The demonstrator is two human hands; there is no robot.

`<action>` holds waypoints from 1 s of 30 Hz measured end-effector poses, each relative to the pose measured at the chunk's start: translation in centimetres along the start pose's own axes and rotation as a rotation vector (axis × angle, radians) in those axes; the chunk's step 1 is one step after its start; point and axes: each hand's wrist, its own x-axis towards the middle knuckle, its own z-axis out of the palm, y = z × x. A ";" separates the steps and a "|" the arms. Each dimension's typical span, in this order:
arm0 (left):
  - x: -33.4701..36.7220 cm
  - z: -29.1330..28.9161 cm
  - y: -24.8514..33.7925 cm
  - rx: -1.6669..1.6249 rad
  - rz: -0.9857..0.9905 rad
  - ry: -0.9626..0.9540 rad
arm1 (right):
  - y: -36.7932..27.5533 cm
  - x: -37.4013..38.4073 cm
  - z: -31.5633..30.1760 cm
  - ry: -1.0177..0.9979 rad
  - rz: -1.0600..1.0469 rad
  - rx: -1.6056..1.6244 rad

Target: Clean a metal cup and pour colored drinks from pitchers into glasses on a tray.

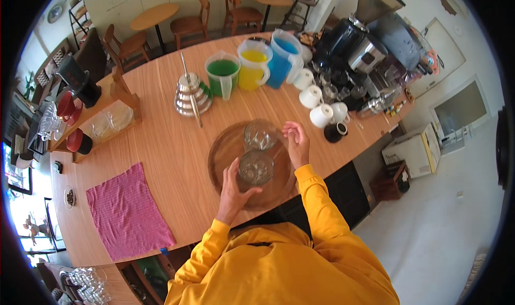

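A round wooden tray lies on the table in front of me. Two clear glasses stand on it, a far glass and a near glass, close together. My left hand curls around the near glass, thumb along its near side and fingers along its left. To the right of both glasses, my right hand is raised by the tray's right rim. Its fingers are loosely bent and apart, with nothing visible in them.
Beyond the tray are a steel gooseneck kettle and pitchers of green, yellow and blue liquid. White cups and a coffee grinder stand right. A pink cloth and wooden shelf are left.
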 end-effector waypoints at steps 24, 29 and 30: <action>-3.3 0.8 -0.8 0.426 -0.083 0.430 | -3.3 22.4 -1.1 -0.047 0.147 0.447; -3.3 0.8 -0.7 0.421 -0.108 0.433 | -2.9 22.5 0.7 0.239 0.120 0.554; -3.3 0.8 -0.6 0.412 -0.113 0.434 | -2.9 22.6 0.8 0.232 0.126 0.555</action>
